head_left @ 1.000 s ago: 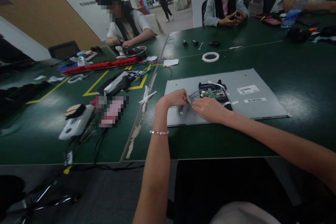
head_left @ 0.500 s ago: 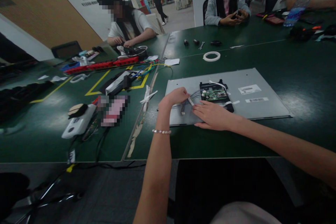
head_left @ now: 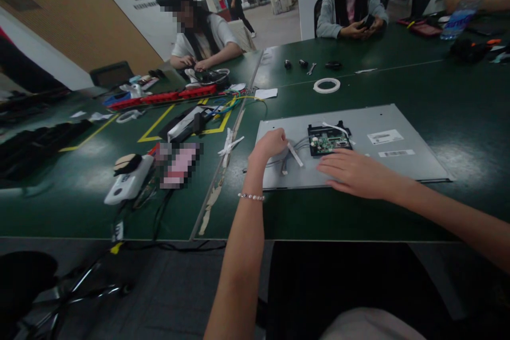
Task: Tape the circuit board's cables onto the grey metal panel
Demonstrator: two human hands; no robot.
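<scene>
A flat grey metal panel (head_left: 382, 165), like the back of a display, lies on the table with a green circuit board (head_left: 330, 143) in a black holder on it. Thin grey cables (head_left: 302, 143) run left from the board to my left hand (head_left: 271, 146), whose fingers are closed over them near the panel's left end. A short strip of white tape (head_left: 295, 155) lies slanted beside those fingertips. My right hand (head_left: 353, 171) has its fingers stretched out over the panel's front part, just below the board, holding nothing. Its fingers partly cover the black holder's lower edge.
A tape roll (head_left: 326, 85) and a small wrench (head_left: 311, 68) lie beyond the panel. To the left are a pink phone-like item (head_left: 179, 166), a white device (head_left: 129, 178) and red power strips (head_left: 161, 97). Two people sit across the table; another walks behind.
My right hand has drawn away to the right from the cables, uncovering the white tape strip. My left hand stays at the cables. The whole view has shifted slightly.
</scene>
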